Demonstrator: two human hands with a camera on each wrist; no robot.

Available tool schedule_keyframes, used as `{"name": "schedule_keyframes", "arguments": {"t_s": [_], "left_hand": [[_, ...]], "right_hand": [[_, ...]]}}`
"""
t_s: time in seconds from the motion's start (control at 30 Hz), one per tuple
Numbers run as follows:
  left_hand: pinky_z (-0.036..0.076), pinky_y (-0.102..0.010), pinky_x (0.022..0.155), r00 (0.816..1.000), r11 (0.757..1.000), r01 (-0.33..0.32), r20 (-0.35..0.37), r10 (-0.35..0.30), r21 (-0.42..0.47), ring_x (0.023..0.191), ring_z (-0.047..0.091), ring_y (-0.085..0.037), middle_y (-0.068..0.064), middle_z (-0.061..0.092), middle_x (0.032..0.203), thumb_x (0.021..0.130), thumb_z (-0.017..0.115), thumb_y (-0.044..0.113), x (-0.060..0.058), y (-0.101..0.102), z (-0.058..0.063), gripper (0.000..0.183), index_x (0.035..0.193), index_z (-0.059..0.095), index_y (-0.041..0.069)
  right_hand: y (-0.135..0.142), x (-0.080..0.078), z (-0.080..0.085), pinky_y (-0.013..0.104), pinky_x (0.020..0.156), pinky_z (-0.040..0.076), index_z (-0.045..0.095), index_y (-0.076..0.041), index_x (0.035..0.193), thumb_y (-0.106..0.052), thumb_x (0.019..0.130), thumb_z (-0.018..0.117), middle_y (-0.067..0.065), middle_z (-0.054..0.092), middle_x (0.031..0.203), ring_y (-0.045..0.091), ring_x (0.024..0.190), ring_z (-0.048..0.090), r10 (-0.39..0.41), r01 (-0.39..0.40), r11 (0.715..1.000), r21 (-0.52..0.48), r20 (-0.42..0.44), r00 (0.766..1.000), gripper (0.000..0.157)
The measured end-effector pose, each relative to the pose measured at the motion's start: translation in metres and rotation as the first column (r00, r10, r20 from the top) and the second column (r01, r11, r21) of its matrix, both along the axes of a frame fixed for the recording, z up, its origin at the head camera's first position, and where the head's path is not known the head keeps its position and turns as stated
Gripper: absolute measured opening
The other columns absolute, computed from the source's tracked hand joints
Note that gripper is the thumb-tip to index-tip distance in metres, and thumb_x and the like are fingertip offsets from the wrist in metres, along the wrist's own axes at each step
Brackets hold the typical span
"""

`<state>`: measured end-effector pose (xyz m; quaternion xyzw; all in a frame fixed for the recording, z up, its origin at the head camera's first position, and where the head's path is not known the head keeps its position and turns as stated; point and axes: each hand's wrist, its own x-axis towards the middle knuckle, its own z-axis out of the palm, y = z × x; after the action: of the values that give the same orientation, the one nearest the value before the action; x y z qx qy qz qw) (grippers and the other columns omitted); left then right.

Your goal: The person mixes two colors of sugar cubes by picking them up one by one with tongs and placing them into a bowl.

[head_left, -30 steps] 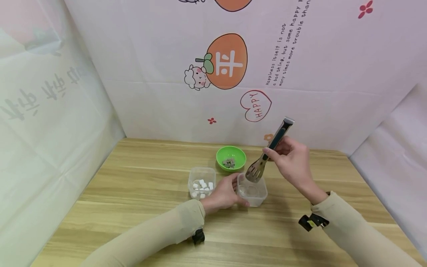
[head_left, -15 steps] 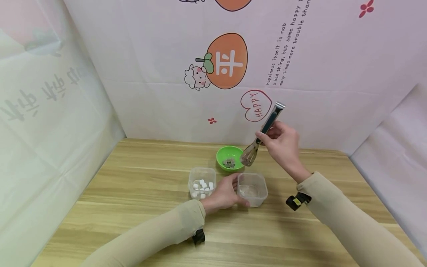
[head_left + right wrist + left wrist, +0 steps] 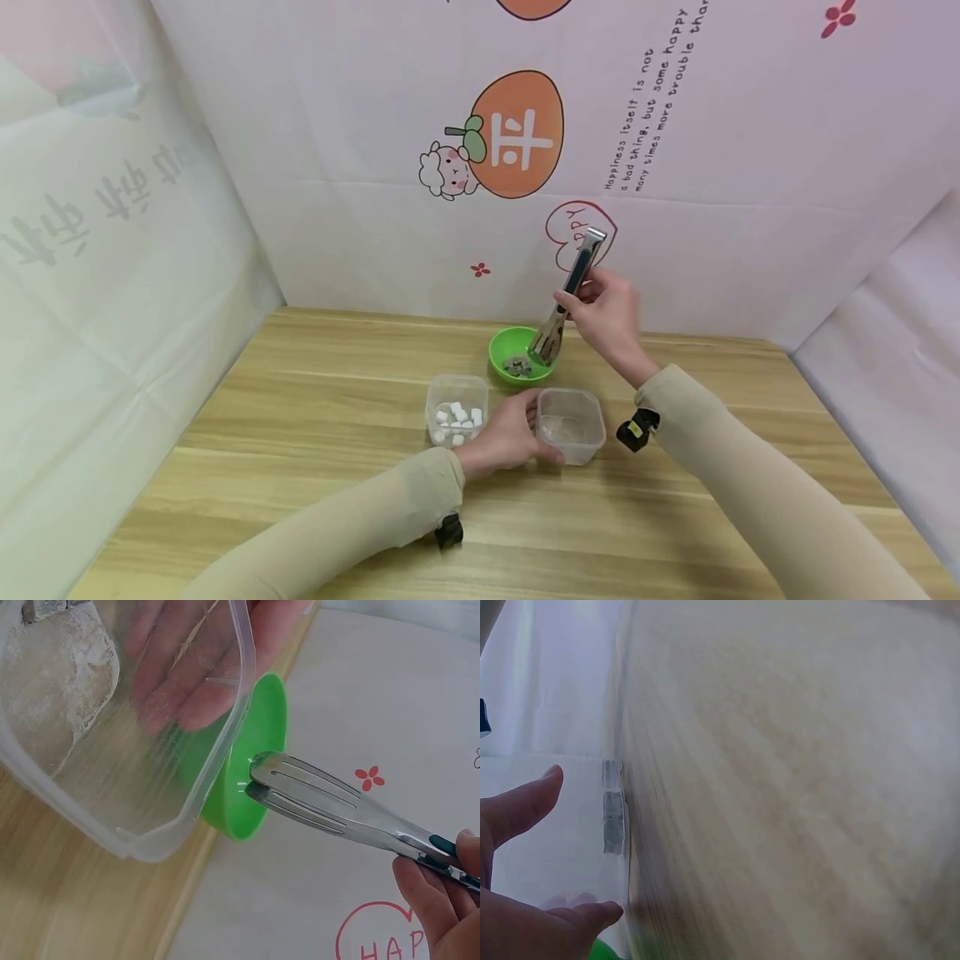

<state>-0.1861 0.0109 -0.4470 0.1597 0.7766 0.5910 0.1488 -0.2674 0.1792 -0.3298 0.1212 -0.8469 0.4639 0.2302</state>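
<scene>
My left hand (image 3: 506, 437) holds a clear plastic container (image 3: 577, 454) by its left side, thumb at the front and fingers behind. A few grey chunks (image 3: 613, 821) lie in it, seen through the wall in the left wrist view. My right hand (image 3: 606, 312) pinches metal tongs (image 3: 578, 271) with dark grip inlays, slotted ends pointing down. Those ends reach over the green bowl (image 3: 501, 343), close together with a narrow gap; no piece shows between them. Several grey chunks (image 3: 517, 365) sit in the bowl.
To the left of my left hand stands a second clear container (image 3: 457, 383) with several small white blocks (image 3: 457, 410). A printed cloth (image 3: 360, 208) rises behind the wooden table (image 3: 300, 433), right behind the bowl.
My right hand has moved the tongs left and away from me, from over the clear container to over the green bowl. The left hand keeps its hold on the container.
</scene>
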Motion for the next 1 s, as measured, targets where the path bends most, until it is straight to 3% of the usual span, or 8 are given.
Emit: {"name": "schedule_keyframes", "arguments": {"t_s": [0.2,0.37,0.63,1.0], "left_hand": [[0.045,-0.038,0.116,1.0,1.0,0.006,0.016,-0.006,0.014,0.139,0.054,-0.031,-0.015,0.056,0.151,0.07,0.097,0.0,0.001,0.0,0.001,0.099,0.154,0.045,0.0],[0.046,-0.037,0.116,1.0,1.0,0.007,0.018,-0.007,0.013,0.139,0.054,-0.031,-0.015,0.056,0.151,0.071,0.097,0.0,0.002,0.0,0.003,0.097,0.154,0.046,0.001],[0.046,-0.037,0.116,1.0,1.0,0.005,0.01,-0.005,0.02,0.138,0.054,-0.03,-0.014,0.057,0.15,0.07,0.097,-0.001,0.002,0.0,0.005,0.097,0.153,0.047,0.001],[0.045,-0.037,0.116,1.0,1.0,-0.014,0.015,0.014,-0.012,0.137,0.056,-0.027,-0.01,0.059,0.15,0.067,0.098,-0.001,0.001,0.002,0.003,0.101,0.154,0.048,0.004]], "right_hand": [[-0.004,-0.005,-0.005,0.016,0.055,0.054,0.071,0.001,0.098,-0.005,0.092,0.081,0.015,0.075,0.081,0.019,0.066,0.069,-0.009,0.009,1.0,0.007,0.046,0.999,0.013],[-0.005,0.0,-0.002,0.016,0.057,0.056,0.071,0.002,0.099,-0.005,0.093,0.08,0.016,0.075,0.082,0.024,0.068,0.071,0.011,-0.01,1.0,-0.018,0.036,0.999,0.013],[0.005,0.029,0.014,0.016,0.062,0.058,0.071,0.003,0.101,-0.007,0.093,0.081,0.016,0.076,0.087,0.019,0.071,0.071,0.047,-0.048,0.998,-0.032,-0.033,0.998,0.016],[0.028,0.079,0.01,0.015,0.066,0.058,0.073,0.0,0.108,-0.004,0.091,0.083,0.008,0.075,0.086,0.012,0.073,0.07,0.048,-0.046,0.998,0.042,-0.069,0.996,0.02]]}}
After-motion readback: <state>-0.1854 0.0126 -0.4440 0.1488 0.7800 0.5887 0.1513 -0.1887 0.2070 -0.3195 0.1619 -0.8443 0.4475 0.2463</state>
